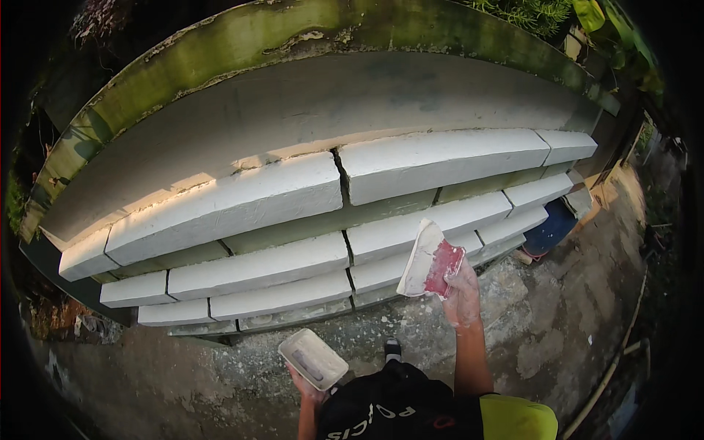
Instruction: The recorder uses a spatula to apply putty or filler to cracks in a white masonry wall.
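Observation:
Raised in front of the wall, my right hand (463, 297) is closed around the red grip of a wide putty knife (423, 265). White paste coats its blade and some of the red part, and white smears cover my fingers. Lower and to the left, my left hand (308, 389) grips a shallow rectangular tray (330, 359) from its underside and edge. Whitish residue lines the tray, and a greyish elongated patch or object lies inside; I cannot tell which. Beyond the knife run rows of white-coated blocks (275, 262) with dark vertical gaps. The blade appears apart from them.
A mossy curved ledge (242, 55) tops the grey wall (308, 95). At the right stands a dark blue container (550, 229) by the lowest blocks. White spots dot the concrete floor (543, 330). A long pole or pipe (612, 367) lies along the right, and plants hang above.

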A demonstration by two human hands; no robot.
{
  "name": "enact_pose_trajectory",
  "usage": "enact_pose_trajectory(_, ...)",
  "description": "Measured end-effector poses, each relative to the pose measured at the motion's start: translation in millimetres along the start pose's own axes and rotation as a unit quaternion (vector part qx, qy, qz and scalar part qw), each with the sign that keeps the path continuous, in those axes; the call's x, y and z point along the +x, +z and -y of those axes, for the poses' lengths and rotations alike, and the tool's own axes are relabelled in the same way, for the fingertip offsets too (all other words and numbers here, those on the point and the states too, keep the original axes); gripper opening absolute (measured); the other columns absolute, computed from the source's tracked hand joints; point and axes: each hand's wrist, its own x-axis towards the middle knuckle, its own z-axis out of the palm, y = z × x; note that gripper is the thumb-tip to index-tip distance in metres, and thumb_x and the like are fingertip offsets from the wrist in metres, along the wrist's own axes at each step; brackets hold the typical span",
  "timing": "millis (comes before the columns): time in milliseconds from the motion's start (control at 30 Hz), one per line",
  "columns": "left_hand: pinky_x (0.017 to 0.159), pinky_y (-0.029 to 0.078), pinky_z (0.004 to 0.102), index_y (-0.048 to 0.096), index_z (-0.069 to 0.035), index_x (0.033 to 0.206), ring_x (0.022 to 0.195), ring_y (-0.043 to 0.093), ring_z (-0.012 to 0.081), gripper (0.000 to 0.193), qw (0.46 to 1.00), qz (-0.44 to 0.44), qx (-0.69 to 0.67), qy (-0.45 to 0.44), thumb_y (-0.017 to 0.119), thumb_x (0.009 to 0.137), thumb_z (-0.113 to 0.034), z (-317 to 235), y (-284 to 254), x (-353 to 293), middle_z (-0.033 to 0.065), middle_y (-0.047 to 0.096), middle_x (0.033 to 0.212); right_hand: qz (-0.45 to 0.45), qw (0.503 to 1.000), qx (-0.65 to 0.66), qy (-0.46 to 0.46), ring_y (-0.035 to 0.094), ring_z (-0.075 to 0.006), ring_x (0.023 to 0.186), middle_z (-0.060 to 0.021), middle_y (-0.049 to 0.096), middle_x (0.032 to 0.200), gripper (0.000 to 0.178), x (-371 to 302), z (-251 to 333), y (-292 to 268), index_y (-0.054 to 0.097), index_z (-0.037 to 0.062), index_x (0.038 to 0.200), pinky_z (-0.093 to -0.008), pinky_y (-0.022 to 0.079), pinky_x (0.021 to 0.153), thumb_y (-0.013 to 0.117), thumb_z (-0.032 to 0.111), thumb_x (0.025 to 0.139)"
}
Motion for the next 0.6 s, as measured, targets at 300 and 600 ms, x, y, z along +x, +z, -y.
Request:
enact_pose_trajectory(300, 0.097, 0.047, 0.0479, 0.043, -0.015, 0.139, 0.115, 0.057, 0.0298, 0.07, 0.999, 0.004, 0.046, 0.027, 0.03, 0.094, -0.067, -12, -10, 0, 0.0061, 0.055, 0.131, -0.079, 0.85, -0.389, -0.347, 0.065, -0.0291, 0.101, -0.0228, 0.059, 0.12, 0.052, 95, 64, 77, 0.034, -0.008, 0.136, -0.0362, 0.051, 0.088, 0.05, -0.006, 0.087)
enact_pose_trajectory(600, 0.099, 0.044, 0.0566, 0.037, -0.017, 0.144, 0.121, 0.052, 0.0361, 0.075, 0.996, 0.051, 0.038, 0.069, 0.028, 0.092, -0.071, -29, 10, -30, 0.0085, 0.049, 0.139, -0.21, 0.613, -0.677, -0.349, 0.067, -0.0419, 0.08, -0.0264, 0.066, 0.085, 0.047, 216, 27, 172, 0.047, -0.0078, 0.127, -0.0455, 0.055, 0.071, 0.053, -0.01, 0.08)
